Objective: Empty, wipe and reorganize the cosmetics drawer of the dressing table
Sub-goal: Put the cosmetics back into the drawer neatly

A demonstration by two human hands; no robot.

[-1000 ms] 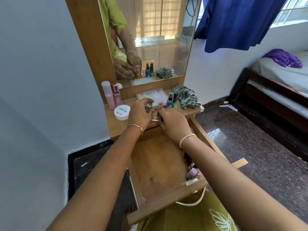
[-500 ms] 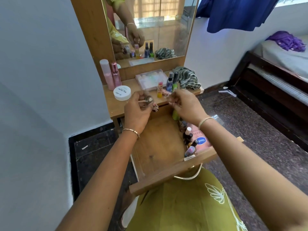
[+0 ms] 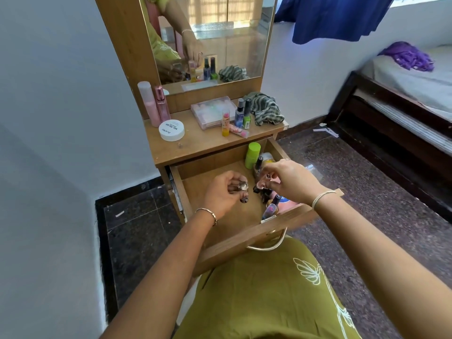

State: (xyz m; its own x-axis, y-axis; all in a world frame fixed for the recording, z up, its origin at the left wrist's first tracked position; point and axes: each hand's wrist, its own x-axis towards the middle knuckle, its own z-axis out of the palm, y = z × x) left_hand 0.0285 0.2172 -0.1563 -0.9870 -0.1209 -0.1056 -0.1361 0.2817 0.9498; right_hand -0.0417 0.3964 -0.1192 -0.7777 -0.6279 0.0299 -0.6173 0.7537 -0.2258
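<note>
Over the open drawer point(image 3: 210, 171), both hands are at work. The drawer is pulled well out from under the tabletop point(image 3: 200, 143), and the left half of its wooden floor is bare.

Left hand point(image 3: 220, 195): above the drawer's middle, fingers curled round a small silvery round item point(image 3: 242, 185). A small dark piece point(image 3: 244, 199) hangs just below it; I cannot tell what kind.

Right hand point(image 3: 292, 181): above the drawer's right side, thumb and fingertips pinching a small clear piece point(image 3: 262, 184). It is blurred, so I cannot tell what kind. The hands are near each other, not touching.

Inside the drawer, right side:
- green bottle point(image 3: 252, 155), upright at the back right corner
- dark-capped nail polish bottles point(image 3: 271, 208), toward the front right corner
- pink tub with a blue label point(image 3: 286, 201), just beside them and partly hidden by the right wrist

Beyond the drawer's back edge, on the tabletop:
- past the left end: white round tub point(image 3: 171, 130) and two pink bottles point(image 3: 155, 105), upright
- past the middle: clear plastic box point(image 3: 211, 111)
- past the right half: yellow tube point(image 3: 225, 123) upright, pink stick point(image 3: 238, 130) lying flat, two spray bottles point(image 3: 242, 113) upright
- past the right end: striped cloth point(image 3: 265, 108), bunched

Mirror point(image 3: 232, 45): farther back from the drawer, upright.
</note>
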